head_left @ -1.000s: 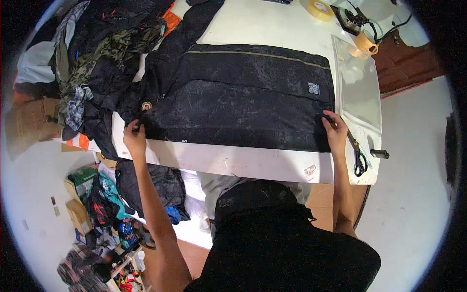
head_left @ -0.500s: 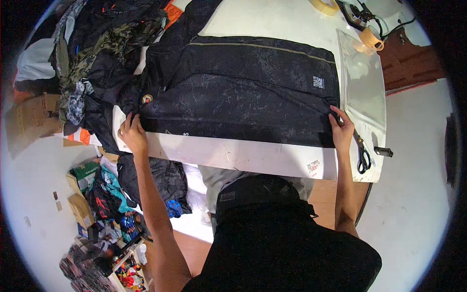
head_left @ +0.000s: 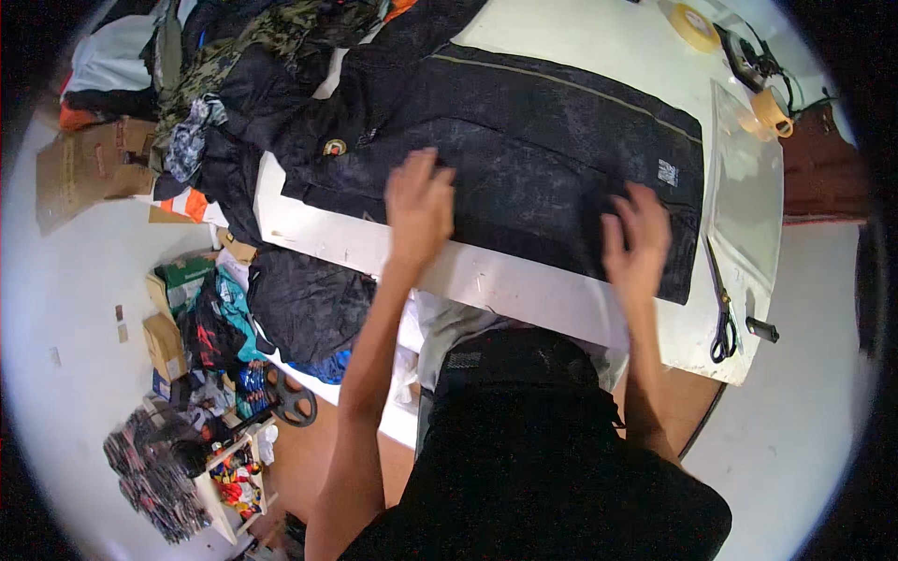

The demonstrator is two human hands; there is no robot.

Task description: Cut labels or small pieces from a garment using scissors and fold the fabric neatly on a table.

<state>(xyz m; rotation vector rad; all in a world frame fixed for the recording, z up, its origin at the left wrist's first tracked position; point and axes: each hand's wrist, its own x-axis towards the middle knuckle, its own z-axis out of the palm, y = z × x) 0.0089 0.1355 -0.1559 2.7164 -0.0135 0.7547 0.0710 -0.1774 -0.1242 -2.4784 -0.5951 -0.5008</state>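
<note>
A dark, faintly patterned garment (head_left: 538, 178) lies spread flat across the white table (head_left: 533, 288). It has a thin yellowish line along its far side, a round badge (head_left: 334, 148) near the left and a white printed square (head_left: 668, 172) near the right end. Over its near middle is my left hand (head_left: 421, 208), fingers apart and slightly blurred. Toward the garment's right end my right hand (head_left: 638, 241) hovers or rests with curved, spread fingers. Neither hand grips the cloth; whether the fingertips touch it I cannot tell.
Black-handled scissors (head_left: 723, 327) and a small black object (head_left: 762, 329) lie at the table's right corner, near a clear sheet (head_left: 744, 201). Farther back are a tape roll (head_left: 693, 26) and an orange cup (head_left: 773, 112). Heaped clothes (head_left: 253, 89) cover the left side, beside a cardboard box (head_left: 94, 170).
Both hands have left the garment's near corners. My left hand has moved right over its middle, my right hand slightly inward. The whole view has shifted and tilted.
</note>
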